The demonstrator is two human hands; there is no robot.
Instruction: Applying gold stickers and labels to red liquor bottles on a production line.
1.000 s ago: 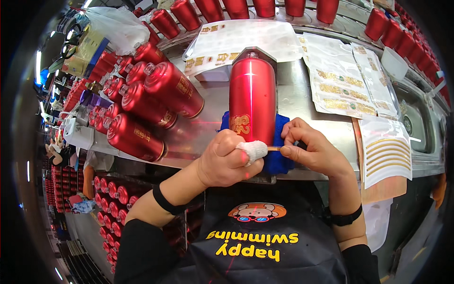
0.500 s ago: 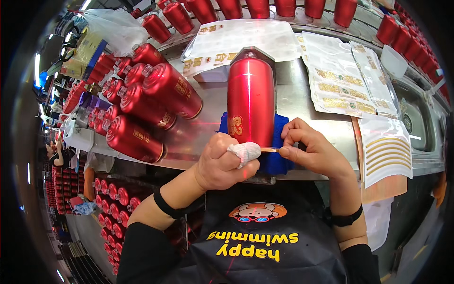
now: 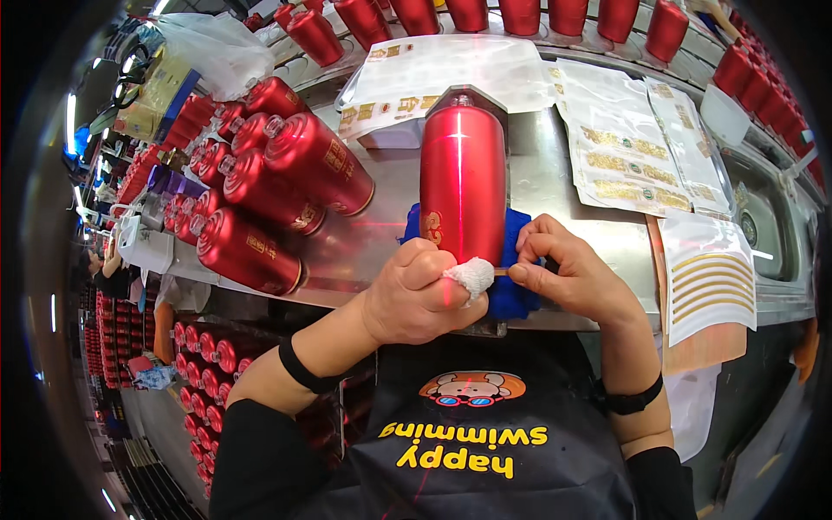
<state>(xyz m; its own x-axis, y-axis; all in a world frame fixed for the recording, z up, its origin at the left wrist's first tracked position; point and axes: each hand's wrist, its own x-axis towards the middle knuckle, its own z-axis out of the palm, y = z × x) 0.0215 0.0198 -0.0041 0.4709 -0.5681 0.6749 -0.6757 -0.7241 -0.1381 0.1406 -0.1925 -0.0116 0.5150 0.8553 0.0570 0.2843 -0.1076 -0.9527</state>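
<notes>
- Left hand (image 3: 420, 295) is curled shut, its bandaged thumb (image 3: 471, 277) pressing the red bottle's (image 3: 462, 178) base.
- The bottle lies just beyond both hands on a blue cloth (image 3: 511, 290).
- Right hand (image 3: 568, 277) pinches a thin strip (image 3: 501, 271); judging by this, it should be kept taut and level.

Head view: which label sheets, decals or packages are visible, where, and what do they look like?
Clear sheet of gold decals: behind the red bottle, rectangular.
Two decal sheets: bench right, gold marks.
Gold-striped sheet: far right, white.
Plastic bag: upper left, translucent.
Gold decal: bottle's left side.
</notes>
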